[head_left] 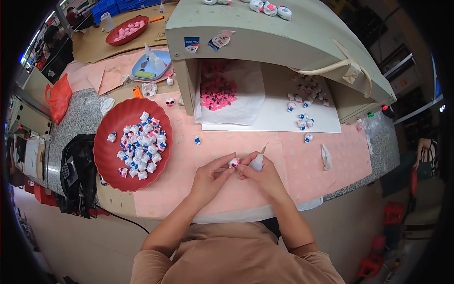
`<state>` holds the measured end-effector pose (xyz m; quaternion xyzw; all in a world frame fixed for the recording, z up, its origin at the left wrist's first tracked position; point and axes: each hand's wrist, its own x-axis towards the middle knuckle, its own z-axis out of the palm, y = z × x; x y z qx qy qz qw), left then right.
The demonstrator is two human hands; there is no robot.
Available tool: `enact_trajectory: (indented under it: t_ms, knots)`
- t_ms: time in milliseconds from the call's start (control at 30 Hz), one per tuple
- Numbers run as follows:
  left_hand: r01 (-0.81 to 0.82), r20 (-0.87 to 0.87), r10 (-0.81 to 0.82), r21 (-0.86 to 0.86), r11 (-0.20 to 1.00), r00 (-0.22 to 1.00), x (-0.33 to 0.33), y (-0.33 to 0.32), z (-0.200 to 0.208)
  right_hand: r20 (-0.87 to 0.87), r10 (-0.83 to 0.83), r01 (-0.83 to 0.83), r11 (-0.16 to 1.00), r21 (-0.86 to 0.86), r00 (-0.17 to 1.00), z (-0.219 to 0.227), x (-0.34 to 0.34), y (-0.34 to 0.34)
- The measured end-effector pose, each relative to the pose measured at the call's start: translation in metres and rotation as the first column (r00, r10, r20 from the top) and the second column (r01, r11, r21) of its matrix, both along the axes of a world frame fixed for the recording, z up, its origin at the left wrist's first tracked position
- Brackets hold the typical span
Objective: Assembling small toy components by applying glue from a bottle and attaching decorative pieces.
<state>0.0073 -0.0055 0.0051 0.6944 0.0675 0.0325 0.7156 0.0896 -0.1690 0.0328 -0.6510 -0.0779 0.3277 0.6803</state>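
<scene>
Between the fingertips of my left hand (pixel 210 177) is a small white figurine (pixel 234 163) with pink and black on its front. My right hand (pixel 266 178) has its thumb and forefinger up against the same figurine. Its other fingers wrap round a small white squeeze bottle (pixel 257 163) whose thin needle tip points up and away from me. Farther off to the left, one blue-and-white figurine (pixel 197 140) lies alone on the pink sheet (pixel 179 199). A red scalloped bowl (pixel 108 163) at the left holds a heap of white-and-blue figurines (pixel 143 147).
A grey-green metal box (pixel 283 40) with an open front stands ahead. Inside lie pink pieces (pixel 217 94) on white paper and several figurines (pixel 302 120). A blue tray (pixel 156 71) with bottles sits behind the red bowl. A black bag (pixel 78 170) rests at the left edge.
</scene>
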Motion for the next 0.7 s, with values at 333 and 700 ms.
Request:
enact_trajectory:
  t_ms: [333,700]
  knots:
    - [-0.01,0.006,0.013,-0.334,0.943,1.0,0.002,0.0,0.007,0.101,-0.004,-0.006,0.995,0.099,0.995,-0.004,-0.003,-0.002]
    - [0.051,-0.023,-0.066,-0.406,0.912,0.998,0.0,0.006,0.012,0.056,0.06,-0.069,0.982,0.176,0.997,-0.006,-0.005,0.001]
